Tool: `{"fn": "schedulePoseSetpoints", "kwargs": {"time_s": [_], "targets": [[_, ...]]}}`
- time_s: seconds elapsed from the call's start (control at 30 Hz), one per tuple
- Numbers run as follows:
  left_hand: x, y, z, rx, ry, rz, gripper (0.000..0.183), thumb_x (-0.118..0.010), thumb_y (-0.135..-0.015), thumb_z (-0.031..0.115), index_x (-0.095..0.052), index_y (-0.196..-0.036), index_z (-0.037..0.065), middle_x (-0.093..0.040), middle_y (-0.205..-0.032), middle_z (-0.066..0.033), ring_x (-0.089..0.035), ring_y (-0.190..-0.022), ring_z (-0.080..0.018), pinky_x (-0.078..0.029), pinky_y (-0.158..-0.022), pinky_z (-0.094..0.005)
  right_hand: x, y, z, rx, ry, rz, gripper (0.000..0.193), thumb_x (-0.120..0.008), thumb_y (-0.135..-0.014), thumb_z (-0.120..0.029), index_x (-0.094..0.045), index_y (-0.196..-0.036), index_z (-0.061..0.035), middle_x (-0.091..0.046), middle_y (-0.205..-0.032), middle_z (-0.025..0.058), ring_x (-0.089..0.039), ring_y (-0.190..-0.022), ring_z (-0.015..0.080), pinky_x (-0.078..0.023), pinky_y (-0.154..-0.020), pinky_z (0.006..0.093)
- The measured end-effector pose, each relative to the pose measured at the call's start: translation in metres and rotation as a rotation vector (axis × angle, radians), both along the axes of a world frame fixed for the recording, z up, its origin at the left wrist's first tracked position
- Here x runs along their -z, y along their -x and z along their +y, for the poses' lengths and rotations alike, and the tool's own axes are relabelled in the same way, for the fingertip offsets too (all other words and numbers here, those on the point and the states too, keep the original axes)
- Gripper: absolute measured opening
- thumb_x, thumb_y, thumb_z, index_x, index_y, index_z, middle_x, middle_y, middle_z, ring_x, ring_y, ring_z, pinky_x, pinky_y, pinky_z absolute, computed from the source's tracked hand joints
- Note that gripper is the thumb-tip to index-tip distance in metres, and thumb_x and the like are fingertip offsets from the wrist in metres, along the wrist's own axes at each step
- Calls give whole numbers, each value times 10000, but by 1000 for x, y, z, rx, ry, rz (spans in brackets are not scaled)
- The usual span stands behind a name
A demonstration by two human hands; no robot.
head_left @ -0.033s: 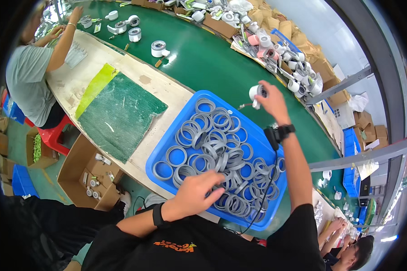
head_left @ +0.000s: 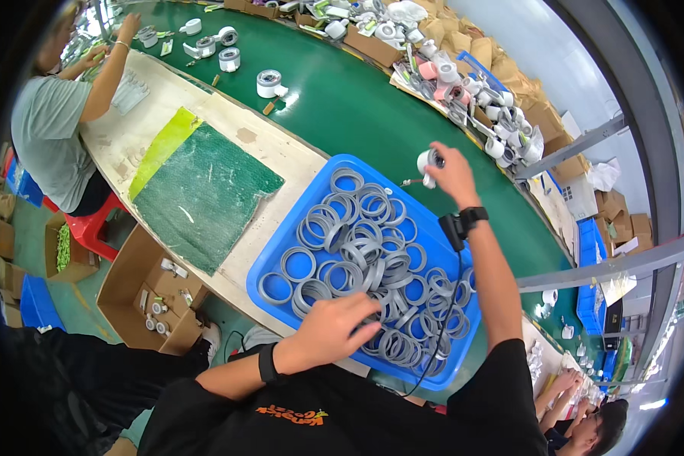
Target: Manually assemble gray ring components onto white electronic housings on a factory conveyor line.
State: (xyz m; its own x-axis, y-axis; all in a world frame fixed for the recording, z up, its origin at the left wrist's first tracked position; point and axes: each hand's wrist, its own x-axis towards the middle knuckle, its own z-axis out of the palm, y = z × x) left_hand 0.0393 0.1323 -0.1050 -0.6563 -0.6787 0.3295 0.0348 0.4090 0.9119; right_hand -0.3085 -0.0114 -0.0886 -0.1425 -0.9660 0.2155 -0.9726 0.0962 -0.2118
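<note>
Centrally in the head view, a wide blue tray (head_left: 433,237) heaped with grey rings (head_left: 355,252) sits on the worktop (head_left: 357,114). Beyond its far edge, the wearer's right hand (head_left: 456,176) grasps a round white device (head_left: 424,162) above the green surface. The left hand (head_left: 330,328) hovers at the tray's near side, loosely curled, thumb and fingers parted; whether it grips a ring cannot be told.

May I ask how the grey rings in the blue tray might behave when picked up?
The grey rings would probably feel stiff, as many show even, round outlines. Each seems likely to be light for its width, being a thin band around an open middle. They may snag on neighbours, since many overlap in the blue tray.
</note>
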Motion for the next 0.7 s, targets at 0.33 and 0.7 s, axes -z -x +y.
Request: {"fn": "schedulePoseSetpoints", "kwargs": {"time_s": [0.33, 0.7], "targets": [[26, 9, 12, 74, 472, -185, 224, -681, -744, 160, -593, -934, 83, -529, -1013, -45, -518, -975, -224, -398, -786, -353, -22, -73, 59, -320, -215, -177, 263, -664, -750, -118, -625, -997, -37, -620, -975, 148, -605, -881, 318, -483, -769, 396], [51, 11, 4, 85, 457, -114, 227, -689, -747, 193, -560, -884, 67, -504, -970, -83, -500, -916, -240, -386, -806, -355, 21, -82, 183, -339, -380, 215, 124, -640, -715, -29, -619, -832, 7, -597, -792, 167, -591, -812, 350, -474, -718, 422]]}}
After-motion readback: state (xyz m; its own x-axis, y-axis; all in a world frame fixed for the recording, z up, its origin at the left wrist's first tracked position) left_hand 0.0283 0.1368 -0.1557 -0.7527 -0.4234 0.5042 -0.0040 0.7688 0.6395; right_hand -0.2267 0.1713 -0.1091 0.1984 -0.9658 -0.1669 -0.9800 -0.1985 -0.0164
